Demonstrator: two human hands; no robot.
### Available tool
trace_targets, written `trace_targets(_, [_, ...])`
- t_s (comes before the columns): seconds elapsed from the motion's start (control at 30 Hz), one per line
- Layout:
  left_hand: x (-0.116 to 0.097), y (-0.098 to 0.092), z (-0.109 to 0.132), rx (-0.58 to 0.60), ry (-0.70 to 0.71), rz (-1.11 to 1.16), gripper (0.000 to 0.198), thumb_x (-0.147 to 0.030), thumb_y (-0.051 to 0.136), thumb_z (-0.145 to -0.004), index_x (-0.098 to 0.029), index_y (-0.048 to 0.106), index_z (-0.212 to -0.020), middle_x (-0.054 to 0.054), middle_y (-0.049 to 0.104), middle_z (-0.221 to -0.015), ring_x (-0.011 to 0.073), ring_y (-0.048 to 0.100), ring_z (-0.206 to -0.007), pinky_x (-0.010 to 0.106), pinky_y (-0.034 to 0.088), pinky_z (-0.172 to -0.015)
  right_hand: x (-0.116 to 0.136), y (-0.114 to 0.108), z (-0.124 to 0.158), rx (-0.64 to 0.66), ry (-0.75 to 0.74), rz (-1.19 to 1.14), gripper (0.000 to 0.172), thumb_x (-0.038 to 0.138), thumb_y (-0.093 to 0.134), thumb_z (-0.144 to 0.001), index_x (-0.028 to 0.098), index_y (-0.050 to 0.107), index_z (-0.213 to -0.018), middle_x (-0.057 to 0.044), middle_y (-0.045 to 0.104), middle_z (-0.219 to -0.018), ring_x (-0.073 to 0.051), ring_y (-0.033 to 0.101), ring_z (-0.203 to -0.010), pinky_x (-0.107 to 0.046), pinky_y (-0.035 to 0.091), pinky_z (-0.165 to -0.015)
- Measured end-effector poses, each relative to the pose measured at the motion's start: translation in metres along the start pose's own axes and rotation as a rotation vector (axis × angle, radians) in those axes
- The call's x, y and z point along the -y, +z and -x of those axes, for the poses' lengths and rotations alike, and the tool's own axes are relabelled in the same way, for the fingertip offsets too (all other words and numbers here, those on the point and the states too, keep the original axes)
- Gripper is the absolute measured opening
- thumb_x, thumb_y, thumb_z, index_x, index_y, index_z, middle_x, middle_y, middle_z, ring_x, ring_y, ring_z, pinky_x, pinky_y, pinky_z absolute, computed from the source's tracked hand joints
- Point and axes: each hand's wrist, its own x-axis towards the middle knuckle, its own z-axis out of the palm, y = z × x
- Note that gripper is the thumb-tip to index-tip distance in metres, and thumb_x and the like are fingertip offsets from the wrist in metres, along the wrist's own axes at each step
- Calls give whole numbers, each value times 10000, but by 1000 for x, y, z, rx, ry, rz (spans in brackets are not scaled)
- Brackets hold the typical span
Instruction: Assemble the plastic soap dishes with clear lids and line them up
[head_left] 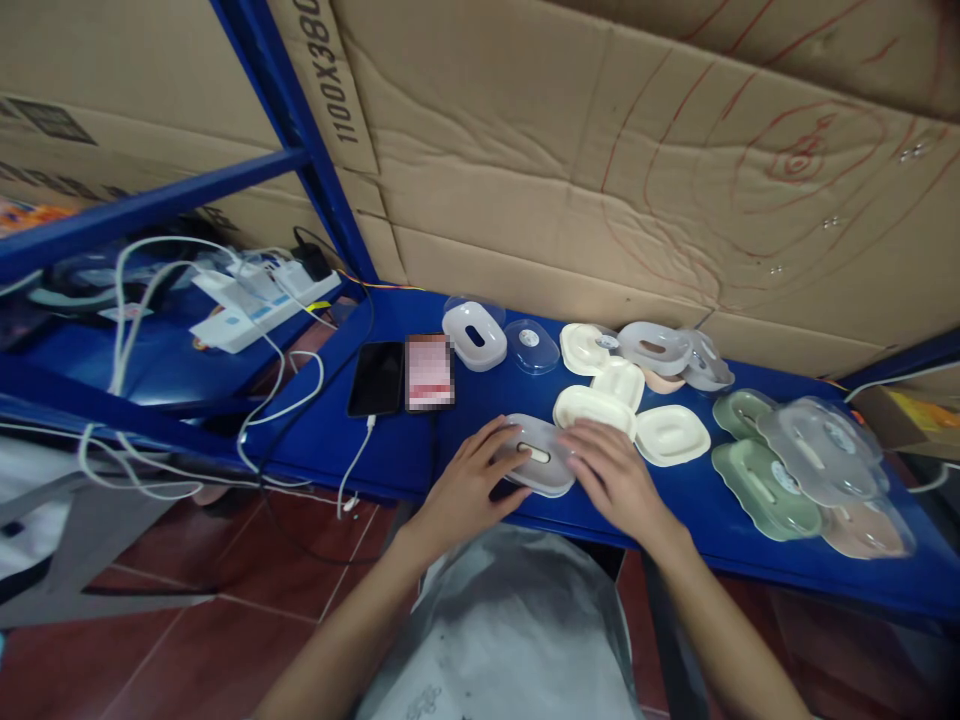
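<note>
A grey plastic lid [541, 458] with an oval slot lies on the blue shelf [420, 450] in front of me. My left hand [469, 482] grips its left end, fingers curled over the top. My right hand [609, 470] rests on its right end, fingers stretched flat and pressed on it. Cream plastic lids and trays [626, 405] lie just beyond my right hand.
A black phone [376, 378] on a white cable and a second phone [429, 372] lie to the left. A white lid [474, 335], a clear lid [532, 346], green trays [765, 470] and clear covers [821, 450] sit along the shelf. A power strip [259, 300] with cables lies far left. Cardboard stands behind.
</note>
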Motion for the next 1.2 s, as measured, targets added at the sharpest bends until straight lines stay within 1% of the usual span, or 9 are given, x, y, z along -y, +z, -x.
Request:
trace_targets(0.1, [-3,-2,-1,4,2,-11,403,-259,735,-975,-251,658,-1370,104,579,-1559,335,411,-1575,559,470,-1253,-29,5,-60,10,124,135,414,334,560,-1089,214,606,-1483,-163,646,-1494,-323,579,-1426,-612,396,-1243])
trace_targets(0.23, [-4,-2,0,-11,5,-1,418,-247,736,-970,-249,653,-1380,114,558,-1564,333,427,-1564,553,465,-1261,-62,41,-133,63,255,255,780,508,794,-933,79,535,-1530,-308,518,-1581,-499,464,-1486,-856,57,-1199])
trace_targets(0.37, [-3,-2,2,-17,-20,40,528,-255,751,-961,-245,582,-1461,138,492,-1618,328,435,-1562,552,439,-1281,-69,65,-160,72,300,215,709,565,716,-973,24,598,-1416,-306,683,-1357,-434,634,-1300,-854,118,-1170])
trace_targets(0.53, [-3,-4,2,20,-124,89,776,-286,763,-959,-313,382,-1635,133,423,-1674,330,430,-1568,547,439,-1278,-56,32,-132,13,313,137,519,503,613,-1038,137,635,-1405,-212,722,-1359,-361,655,-1295,-704,263,-1229])
trace_targets(0.63, [-5,-5,2,28,-218,138,930,-306,790,-945,-357,243,-1694,126,312,-1738,343,411,-1583,533,472,-1254,-41,4,-94,-19,306,-16,446,487,577,-1058,232,657,-1415,-124,694,-1446,-271,646,-1345,-480,456,-1196])
trace_targets(0.73, [-6,-5,2,17,-275,192,1042,-319,820,-926,-392,140,-1712,117,201,-1784,357,376,-1605,540,480,-1244,-21,-9,-49,-56,335,-248,394,474,615,-1052,299,689,-1397,-72,698,-1445,-240,639,-1367,-426,497,-1187])
trace_targets(0.93, [0,-2,3,53,-305,218,1085,-389,812,-944,-390,56,-1723,129,197,-1795,360,305,-1638,558,411,-1283,10,7,18,27,238,-270,503,367,639,-1052,362,569,-1550,-67,518,-1645,-280,474,-1545,-503,462,-1248])
trace_targets(1.07, [4,-1,2,63,-264,227,1053,-417,810,-946,-389,96,-1719,129,329,-1748,338,373,-1608,548,400,-1292,18,18,29,78,89,-162,562,295,607,-1063,356,493,-1610,-72,388,-1727,-319,275,-1646,-586,408,-1277])
trace_targets(1.2, [4,-2,1,39,-256,226,954,-423,815,-939,-395,226,-1689,121,413,-1679,328,444,-1564,546,423,-1277,17,17,25,110,16,-100,555,281,605,-1059,343,499,-1600,-88,404,-1710,-343,248,-1653,-625,418,-1264])
